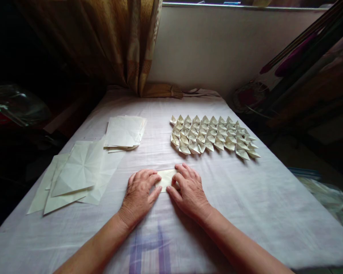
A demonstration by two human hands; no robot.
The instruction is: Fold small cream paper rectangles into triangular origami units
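A small pale paper (165, 180) lies on the table (254, 198), toward its near edge. The left hand (141, 191) and the right hand (191, 189) touch the paper's two ends, their fingers bent and partly open. Loose sheets (80, 171) lie by the left edge, and folded pieces (211, 134) by the right edge.

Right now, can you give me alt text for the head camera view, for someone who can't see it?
A person's left hand and right hand touch a small cream paper on a pale cloth. Beyond it to the right sit rows of boat-like paper folds; to the left lie a paper stack and some loose, creased sheets.
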